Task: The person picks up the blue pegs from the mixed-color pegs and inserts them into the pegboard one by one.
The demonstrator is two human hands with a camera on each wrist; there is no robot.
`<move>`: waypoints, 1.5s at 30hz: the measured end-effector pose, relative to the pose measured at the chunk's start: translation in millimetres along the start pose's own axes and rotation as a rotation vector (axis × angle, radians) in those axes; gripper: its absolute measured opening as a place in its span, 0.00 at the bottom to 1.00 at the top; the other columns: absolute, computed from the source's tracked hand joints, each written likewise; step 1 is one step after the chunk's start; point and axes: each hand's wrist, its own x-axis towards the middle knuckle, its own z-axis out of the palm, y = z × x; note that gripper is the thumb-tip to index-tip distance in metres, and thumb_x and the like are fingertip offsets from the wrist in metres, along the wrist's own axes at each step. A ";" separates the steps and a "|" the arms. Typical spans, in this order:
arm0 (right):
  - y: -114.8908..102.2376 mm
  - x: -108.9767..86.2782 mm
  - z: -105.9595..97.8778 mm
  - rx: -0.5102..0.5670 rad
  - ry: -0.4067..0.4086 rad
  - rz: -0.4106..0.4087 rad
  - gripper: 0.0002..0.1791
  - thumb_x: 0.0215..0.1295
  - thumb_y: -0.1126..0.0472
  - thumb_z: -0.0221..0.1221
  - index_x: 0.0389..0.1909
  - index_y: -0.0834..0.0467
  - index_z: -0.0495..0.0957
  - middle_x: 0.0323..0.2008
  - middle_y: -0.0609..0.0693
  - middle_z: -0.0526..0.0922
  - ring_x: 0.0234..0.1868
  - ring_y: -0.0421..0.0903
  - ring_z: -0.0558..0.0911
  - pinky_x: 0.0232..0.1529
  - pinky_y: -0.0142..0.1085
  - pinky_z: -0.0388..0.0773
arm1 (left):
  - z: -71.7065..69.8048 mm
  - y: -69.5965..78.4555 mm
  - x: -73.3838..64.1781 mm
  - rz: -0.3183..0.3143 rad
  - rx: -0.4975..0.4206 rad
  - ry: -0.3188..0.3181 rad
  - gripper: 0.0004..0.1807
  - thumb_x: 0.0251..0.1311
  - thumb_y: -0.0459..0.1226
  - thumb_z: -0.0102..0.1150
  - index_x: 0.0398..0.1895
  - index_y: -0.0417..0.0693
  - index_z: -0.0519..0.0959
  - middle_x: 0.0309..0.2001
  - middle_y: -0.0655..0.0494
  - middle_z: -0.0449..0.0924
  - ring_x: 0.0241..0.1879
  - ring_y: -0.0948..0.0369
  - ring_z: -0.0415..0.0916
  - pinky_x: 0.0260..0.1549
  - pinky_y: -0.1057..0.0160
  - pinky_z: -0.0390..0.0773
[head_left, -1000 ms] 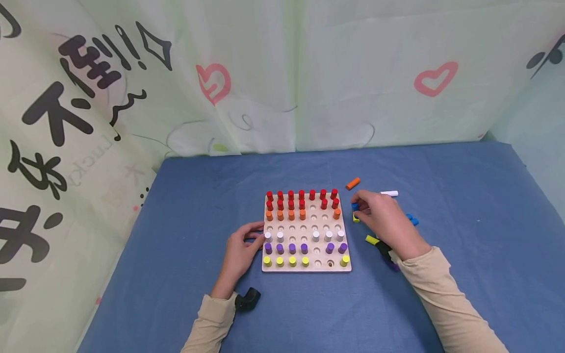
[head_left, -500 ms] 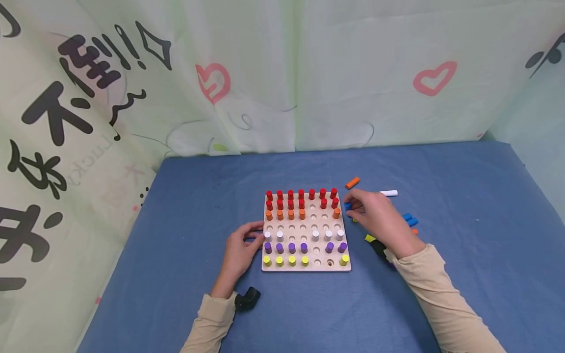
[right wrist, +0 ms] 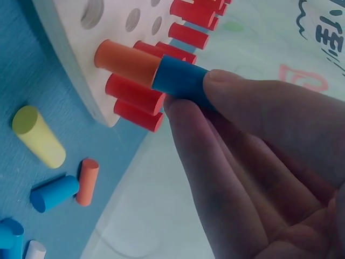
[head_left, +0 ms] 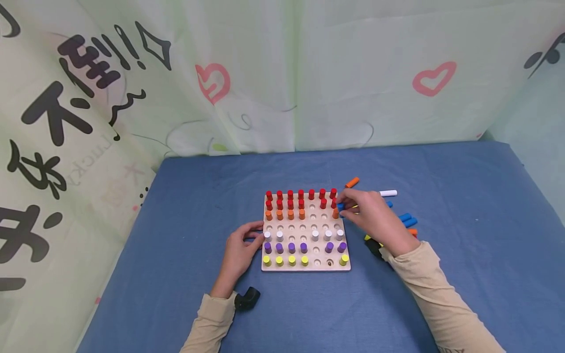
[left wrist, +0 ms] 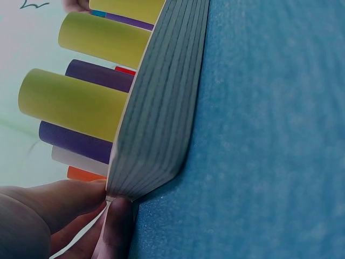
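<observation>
A square wooden pegboard (head_left: 286, 220) lies on the blue cloth, with rows of red, orange, white, purple and yellow pegs upright in it and several bare holes between. My left hand (head_left: 240, 250) holds the board's left edge; in the left wrist view the thumb (left wrist: 75, 197) and a finger meet at its corner. Over the board's right edge, my right hand (head_left: 372, 215) pinches a blue peg (right wrist: 180, 81) between thumb and fingers. In the right wrist view that peg overlaps the end of a standing orange peg (right wrist: 126, 62) beside the red ones.
Loose pegs lie on the cloth right of the board: an orange peg (head_left: 352, 182), a white peg (head_left: 388, 193) and several blue ones (head_left: 408, 219). A yellow peg (right wrist: 40, 137) lies near the board's edge. A printed curtain (head_left: 353, 88) hangs behind the table.
My right hand has moved left with the blue peg, from beside the board to over its right edge near the orange row. My left hand and the board have stayed put.
</observation>
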 end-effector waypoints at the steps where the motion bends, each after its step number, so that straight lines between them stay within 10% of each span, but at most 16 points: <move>1: -0.7 0.4 0.3 0.005 -0.002 -0.004 0.12 0.59 0.75 0.64 0.45 0.67 0.80 0.41 0.59 0.86 0.42 0.55 0.87 0.45 0.49 0.84 | -0.1 0.1 0.0 -0.003 0.000 -0.001 0.19 0.64 0.34 0.64 0.58 0.47 0.80 0.52 0.51 0.82 0.43 0.59 0.79 0.38 0.66 0.82; 45: -24.6 22.1 14.9 0.067 -0.101 -0.056 0.11 0.60 0.74 0.64 0.44 0.65 0.80 0.40 0.57 0.86 0.41 0.51 0.87 0.44 0.42 0.84 | -0.2 -0.6 0.1 0.008 -0.009 0.001 0.18 0.64 0.34 0.63 0.58 0.47 0.80 0.52 0.51 0.82 0.43 0.58 0.79 0.38 0.66 0.83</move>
